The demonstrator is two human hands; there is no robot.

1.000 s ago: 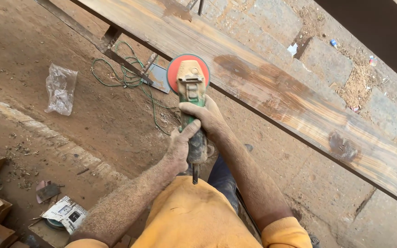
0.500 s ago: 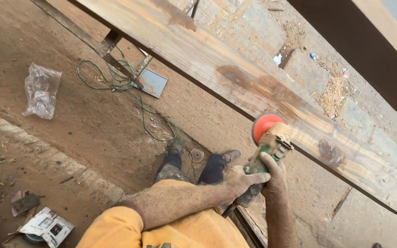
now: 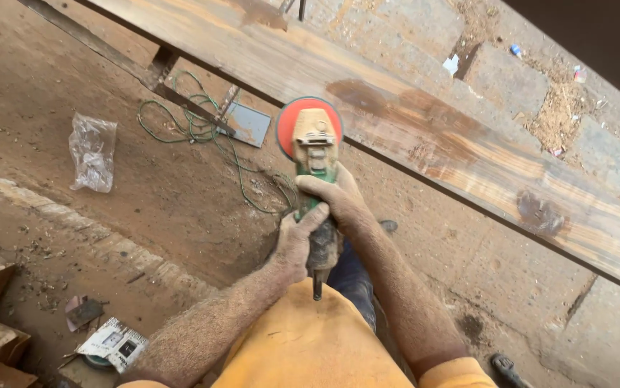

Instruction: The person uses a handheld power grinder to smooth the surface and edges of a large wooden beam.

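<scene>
Swinging sander [image 3: 311, 140] back left along plank [image 3: 425, 136]

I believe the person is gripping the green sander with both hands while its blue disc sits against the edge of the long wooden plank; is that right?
Not quite: the head view shows the disc is red-orange, not blue. Otherwise yes: the left hand and right hand both grip the green sander at the edge of the long wooden plank.

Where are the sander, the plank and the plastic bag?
sander [image 3: 310, 136], head view, on its tan top housing.
plank [image 3: 468, 154], head view, on its stained top face.
plastic bag [image 3: 93, 152], head view, on its crumpled middle.
</scene>
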